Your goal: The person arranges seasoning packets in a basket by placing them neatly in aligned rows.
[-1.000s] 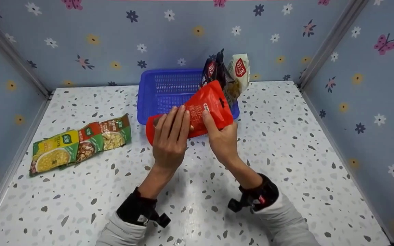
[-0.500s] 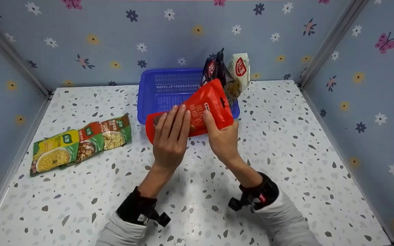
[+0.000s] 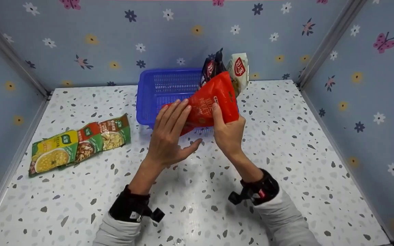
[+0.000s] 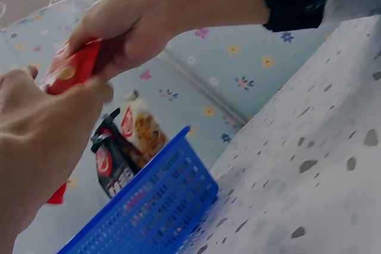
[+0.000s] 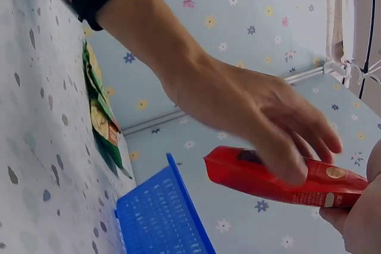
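Note:
A red snack pouch (image 3: 207, 106) with a hang hole is held tilted over the front of a blue plastic basket (image 3: 143, 102). My right hand (image 3: 229, 135) grips its right end, thumb on the printed face, the other fingers hidden underneath. Across the pouch's left part lie the straight fingers of my left hand (image 3: 166, 140), its thumb spread away from the pouch. In the right wrist view the left hand (image 5: 256, 111) is above the pouch (image 5: 280, 179), and the basket (image 5: 161, 212) stands lower. A dark packet (image 3: 208, 70) and a white packet (image 3: 239, 68) stand upright in the basket's right end.
On the white speckled table (image 3: 303, 164), three overlapping food packets lie at the left: a yellow one (image 3: 55, 150), a red one (image 3: 89, 138) and a brown one (image 3: 115, 131). Flower-patterned panels (image 3: 111, 41) enclose the table at the back and both sides.
The pouch has shifted up and right, its left end now lifted over the basket. My left thumb has come out from under it and spread away. The right hand has moved slightly right.

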`<state>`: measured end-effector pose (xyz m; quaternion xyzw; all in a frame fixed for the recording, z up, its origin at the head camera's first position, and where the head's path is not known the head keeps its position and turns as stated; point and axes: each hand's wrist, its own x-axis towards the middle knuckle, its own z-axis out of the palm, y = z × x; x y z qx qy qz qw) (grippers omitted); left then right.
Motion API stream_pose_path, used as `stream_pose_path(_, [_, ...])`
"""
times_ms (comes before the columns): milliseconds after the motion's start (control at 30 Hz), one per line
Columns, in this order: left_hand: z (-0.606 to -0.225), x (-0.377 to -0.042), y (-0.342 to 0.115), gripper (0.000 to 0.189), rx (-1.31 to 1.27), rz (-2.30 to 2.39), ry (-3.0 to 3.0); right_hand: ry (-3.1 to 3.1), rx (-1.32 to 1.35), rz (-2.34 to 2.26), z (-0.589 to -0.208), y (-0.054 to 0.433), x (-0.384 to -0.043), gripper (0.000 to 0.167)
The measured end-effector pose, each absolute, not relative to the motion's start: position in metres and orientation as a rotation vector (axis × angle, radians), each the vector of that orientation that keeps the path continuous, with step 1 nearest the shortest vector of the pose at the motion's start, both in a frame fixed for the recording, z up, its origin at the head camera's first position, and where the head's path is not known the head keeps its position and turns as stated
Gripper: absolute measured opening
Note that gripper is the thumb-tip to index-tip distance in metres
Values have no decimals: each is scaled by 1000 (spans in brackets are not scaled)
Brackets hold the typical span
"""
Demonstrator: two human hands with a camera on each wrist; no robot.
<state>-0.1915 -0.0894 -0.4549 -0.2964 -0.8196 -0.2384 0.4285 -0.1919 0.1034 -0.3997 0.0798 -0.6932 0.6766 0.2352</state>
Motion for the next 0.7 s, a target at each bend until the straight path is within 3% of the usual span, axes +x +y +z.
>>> stream_pose_path(267, [-464,-209,-121,85,-655,-713,-2147,-1865,74,1797,-391,119,-201,38])
stream_pose_path(467, [-476,-218,-138,67,-514,-666,-2352,-1781,79,1746,-385,131,-206,36])
stream_pose_path(700, [-488,-223,-144,63,-442,-689,-2502,-1702,84,1762,-379,140,-207,37])
